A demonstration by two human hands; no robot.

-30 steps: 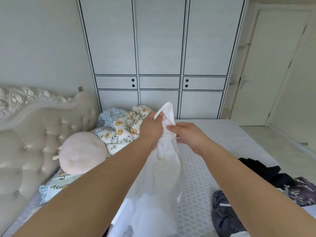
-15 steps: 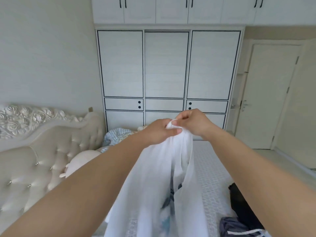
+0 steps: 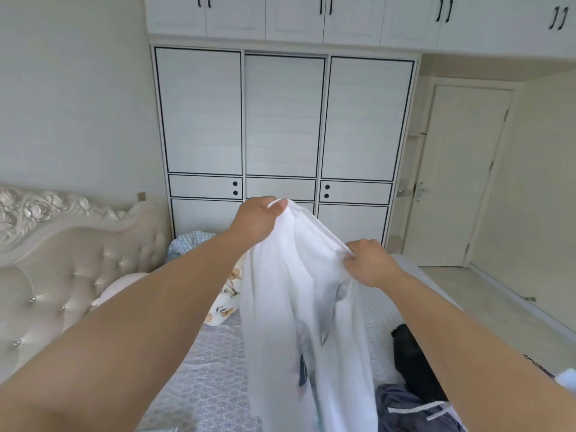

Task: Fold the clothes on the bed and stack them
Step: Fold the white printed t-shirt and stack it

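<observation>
White wardrobe [image 3: 282, 120] ahead of me, tufted cream headboard [image 3: 62, 260] left, closed pale door [image 3: 461, 176] right, plain walls [image 3: 71, 104].

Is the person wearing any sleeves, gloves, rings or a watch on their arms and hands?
No. Both forearms are bare as far as the picture shows, with no sleeves in view. The left hand and right hand wear no gloves, and no watch, bracelet or ring shows.
</observation>
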